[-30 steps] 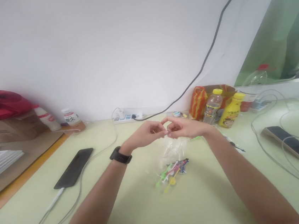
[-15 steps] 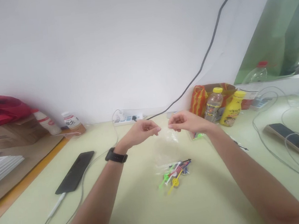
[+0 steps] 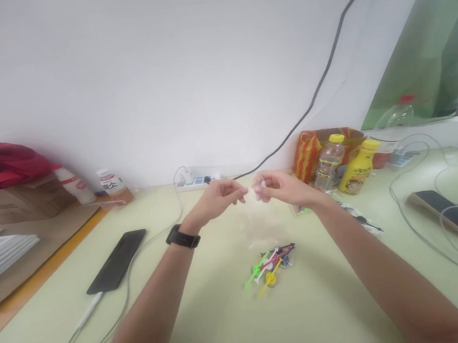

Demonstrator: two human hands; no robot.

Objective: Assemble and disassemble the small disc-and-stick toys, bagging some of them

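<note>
Between both hands hangs a clear plastic bag (image 3: 261, 227), faint against the pale green tabletop. My left hand (image 3: 222, 198), with a black watch on its wrist, pinches the bag's upper edge on the left. Close beside it, my right hand (image 3: 282, 189) pinches the same edge from the right, its fingers curled. Nearer to me, below the bag, lies a small pile of coloured plastic arrow-shaped spinners (image 3: 270, 268) in green, white, yellow, red, blue and black.
A black phone (image 3: 116, 261) on a cable lies left. A power strip (image 3: 197, 179) sits by the wall. Yellow-capped bottles (image 3: 357, 169) and a striped snack bag (image 3: 307, 155) stand behind my right hand. More bagged pieces (image 3: 359, 218) lie beside my right forearm; a phone on a stand (image 3: 457, 218) is further right.
My hands have drawn slightly closer together along the bag's edge, and my right fingers have curled more. The bag hangs clear of the pile of spinners, which keeps its place.
</note>
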